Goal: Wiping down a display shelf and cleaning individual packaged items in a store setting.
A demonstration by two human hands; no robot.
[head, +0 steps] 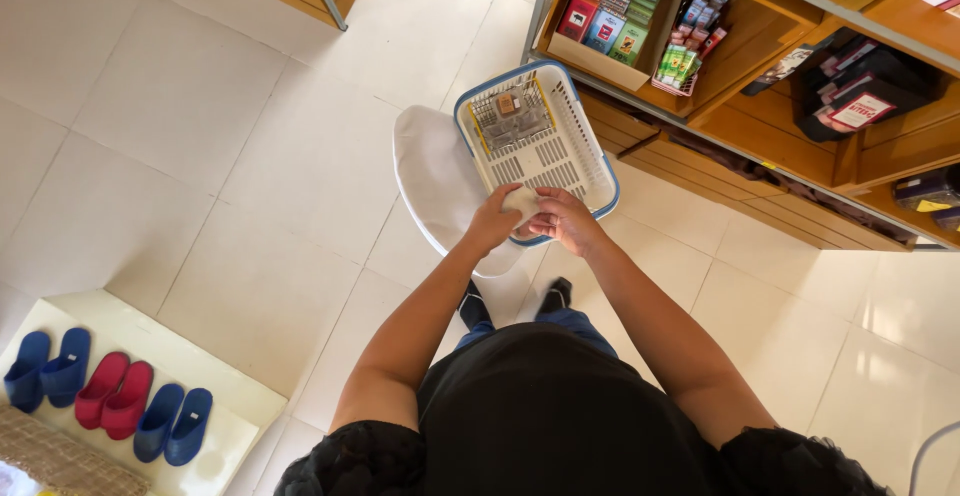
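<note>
My left hand (492, 222) and my right hand (562, 219) meet over the near edge of a white plastic basket with a blue rim (585, 136). Both hands are closed on one small pale object (520, 201), held between them just above the basket's near corner. The basket rests on a white stool (430, 181) and holds a small brown packet (506, 104) at its far end. What the pale object is cannot be made out.
Wooden shelves (760, 31) to the right hold a cardboard box of coloured packets (615, 11) and dark boxes (860, 91). Blue and red slippers (105, 391) lie on a pale mat at lower left. White floor tiles (230, 156) spread to the left.
</note>
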